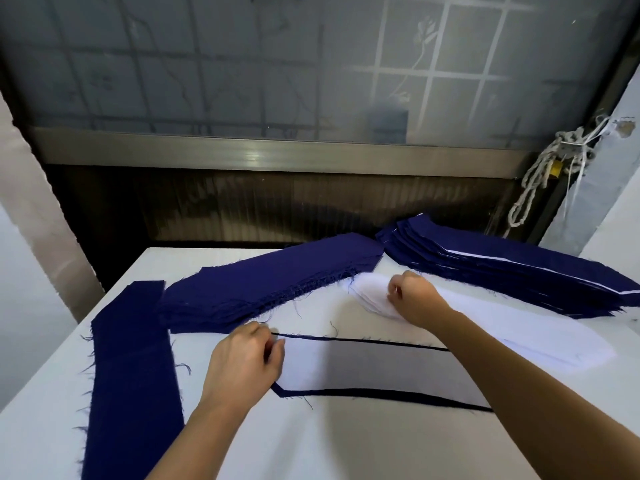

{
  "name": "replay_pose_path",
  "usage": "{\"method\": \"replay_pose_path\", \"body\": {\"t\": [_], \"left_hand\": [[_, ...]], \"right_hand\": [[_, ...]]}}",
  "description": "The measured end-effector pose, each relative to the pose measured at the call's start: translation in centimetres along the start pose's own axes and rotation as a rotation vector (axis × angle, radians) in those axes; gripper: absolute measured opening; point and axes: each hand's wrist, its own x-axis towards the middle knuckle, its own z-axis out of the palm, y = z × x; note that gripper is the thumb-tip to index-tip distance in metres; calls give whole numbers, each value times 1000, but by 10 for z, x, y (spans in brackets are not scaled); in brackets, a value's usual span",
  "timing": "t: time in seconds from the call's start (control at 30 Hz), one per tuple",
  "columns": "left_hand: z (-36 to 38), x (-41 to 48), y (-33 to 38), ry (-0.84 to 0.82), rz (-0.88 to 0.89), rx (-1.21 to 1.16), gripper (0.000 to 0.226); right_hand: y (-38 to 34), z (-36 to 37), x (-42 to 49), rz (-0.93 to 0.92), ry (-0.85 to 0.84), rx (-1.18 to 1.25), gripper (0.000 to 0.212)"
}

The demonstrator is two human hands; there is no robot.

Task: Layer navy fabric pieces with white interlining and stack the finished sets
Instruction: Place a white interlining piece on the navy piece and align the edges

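Left hand [246,362] at 6 o'clock on table [329,445], fingers pinching left end of white interlining sheet [363,368]. Sheet lies on a navy piece [381,393], navy edges showing round it. Loose navy strip [131,358] at 8 o'clock. Right hand [412,296] at 3 o'clock, fingers curled, gripping top of white interlining pile [512,315]. Navy pile [270,282] at 11 o'clock. Finished stack [519,271] at 1 o'clock, white edges between navy layers. Rope [540,174] hangs beyond, 2 o'clock.
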Motion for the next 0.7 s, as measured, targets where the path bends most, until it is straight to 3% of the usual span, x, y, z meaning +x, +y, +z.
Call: {"method": "replay_pose_path", "body": {"t": [0.27, 0.7], "left_hand": [[4, 1, -1, 14, 3, -17, 17], [4, 1, -1, 7, -3, -7, 20]], "right_hand": [[-2, 10, 5, -54, 7, -199, 21], [7, 10, -4, 104, 75, 116, 14]]}}
